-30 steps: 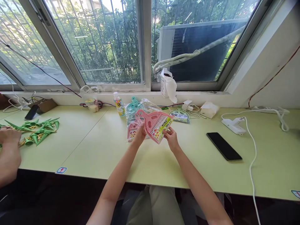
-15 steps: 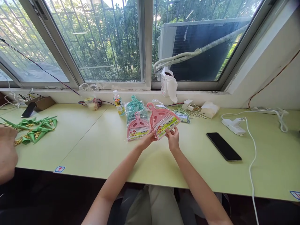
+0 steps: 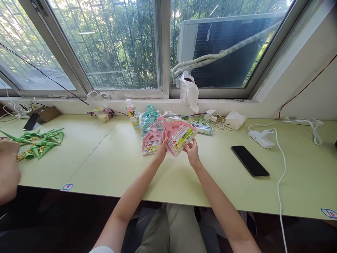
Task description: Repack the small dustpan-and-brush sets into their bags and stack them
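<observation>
Both of my hands grip a pink dustpan and brush set (image 3: 177, 135) with a yellow-green label, held tilted above the table. My left hand (image 3: 160, 151) is closed on its lower left edge. On the lower right, my right hand (image 3: 192, 151) pinches the label side. Just left of it lies another pink dustpan set (image 3: 152, 141) in clear plastic, partly covered by the held one. Teal dustpan sets (image 3: 150, 116) in plastic lie behind that. A green dustpan set (image 3: 202, 125) rests to the right, farther back.
A drink bottle (image 3: 132, 113) stands behind the sets. A black phone (image 3: 250, 161) and a white power strip (image 3: 262, 138) with its cable lie right. At far left, another person's hand (image 3: 8, 168) is beside green cone-shaped pieces (image 3: 44, 144). A tissue box (image 3: 187, 92) is by the window.
The held pink set has shifted left and turned slightly. My left hand has moved left, higher up its side edge. The view has tilted a little.
</observation>
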Demonstrator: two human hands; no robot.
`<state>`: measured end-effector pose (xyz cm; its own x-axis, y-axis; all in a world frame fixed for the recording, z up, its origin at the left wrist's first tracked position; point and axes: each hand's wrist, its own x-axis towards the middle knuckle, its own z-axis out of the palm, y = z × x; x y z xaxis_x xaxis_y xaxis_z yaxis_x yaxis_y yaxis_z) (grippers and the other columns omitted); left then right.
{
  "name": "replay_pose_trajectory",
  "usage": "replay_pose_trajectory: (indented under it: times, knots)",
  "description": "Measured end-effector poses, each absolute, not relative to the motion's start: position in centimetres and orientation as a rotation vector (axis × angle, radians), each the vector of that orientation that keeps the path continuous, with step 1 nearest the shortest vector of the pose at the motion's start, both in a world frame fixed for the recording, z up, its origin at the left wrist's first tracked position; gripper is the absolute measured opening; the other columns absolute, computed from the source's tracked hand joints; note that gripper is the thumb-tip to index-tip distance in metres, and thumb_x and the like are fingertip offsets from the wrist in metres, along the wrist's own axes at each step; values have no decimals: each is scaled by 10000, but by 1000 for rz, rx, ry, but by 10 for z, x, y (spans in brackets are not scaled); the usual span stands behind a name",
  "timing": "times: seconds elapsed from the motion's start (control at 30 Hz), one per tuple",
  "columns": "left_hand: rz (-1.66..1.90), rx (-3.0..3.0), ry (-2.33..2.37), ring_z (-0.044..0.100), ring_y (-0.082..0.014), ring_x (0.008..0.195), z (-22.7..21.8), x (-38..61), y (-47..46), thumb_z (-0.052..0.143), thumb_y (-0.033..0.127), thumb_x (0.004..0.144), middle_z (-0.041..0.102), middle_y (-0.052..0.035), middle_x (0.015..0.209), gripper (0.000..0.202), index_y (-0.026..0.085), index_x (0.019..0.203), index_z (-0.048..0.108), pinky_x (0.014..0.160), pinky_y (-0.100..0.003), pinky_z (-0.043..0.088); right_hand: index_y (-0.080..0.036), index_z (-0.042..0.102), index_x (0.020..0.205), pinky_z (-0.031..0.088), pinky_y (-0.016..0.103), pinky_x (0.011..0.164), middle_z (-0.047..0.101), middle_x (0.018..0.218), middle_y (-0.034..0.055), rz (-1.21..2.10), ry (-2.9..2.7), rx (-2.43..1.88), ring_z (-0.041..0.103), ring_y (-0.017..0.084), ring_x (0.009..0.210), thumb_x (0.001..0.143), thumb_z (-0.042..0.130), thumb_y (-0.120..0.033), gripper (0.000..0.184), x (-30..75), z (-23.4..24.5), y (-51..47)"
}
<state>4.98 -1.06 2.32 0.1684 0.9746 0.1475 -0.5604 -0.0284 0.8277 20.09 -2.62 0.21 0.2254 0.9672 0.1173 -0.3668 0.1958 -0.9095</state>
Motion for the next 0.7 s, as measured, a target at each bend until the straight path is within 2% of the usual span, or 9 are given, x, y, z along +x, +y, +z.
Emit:
replay_pose_trajectory:
  times: [0.07,0.17,0.3,0.4,0.53,0.6,0.7]
  knots:
    - [1354,877,615,538,-245,1204,16,54,-13,711,397,755,559,-53,1334,654,280,1345,455,1013,-407,441,-253,432,966,588,394,711,688,925,25,1104,-890,-923,675,204,832,603,784,-384,523,199,4,-27]
    - [1262,833,647,555,-251,1182,2,65,-17,714,437,744,596,-67,1284,643,256,1315,483,1008,-425,445,-251,430,987,587,384,698,684,935,32,1035,-886,-935,670,205,833,601,781,-389,540,202,8,-29]
    - [1146,848,608,524,-263,1215,-3,75,-22,694,538,722,553,-82,1331,694,249,1315,474,1022,-433,427,-252,421,1021,577,370,725,670,979,38,961,-827,-917,664,193,848,624,765,-375,540,207,11,-30]
    - [1186,916,512,473,-266,1267,3,78,-24,635,599,742,490,-91,1393,735,255,1356,422,1042,-423,401,-256,407,1025,570,361,741,661,1001,35,950,-792,-909,661,184,855,631,760,-366,540,206,9,-29]
    - [1318,1012,648,438,-274,1296,9,78,-30,759,441,685,454,-114,1417,890,251,1416,289,1060,-415,370,-255,396,1040,563,351,750,656,1039,48,951,-807,-913,662,183,868,646,751,-354,540,200,7,-31]
    - [1451,1052,797,375,-267,1344,12,76,-35,765,388,689,407,-112,1451,914,257,1430,247,1085,-395,333,-257,391,1040,563,354,748,661,1034,50,949,-821,-914,666,187,864,650,748,-354,537,198,6,-32]
    - [1781,1223,1112,189,-237,1430,24,66,-39,663,406,787,277,-79,1521,758,279,1426,274,1142,-386,213,-261,391,1037,568,360,733,672,1005,42,949,-848,-923,671,189,834,647,747,-361,537,200,6,-32]
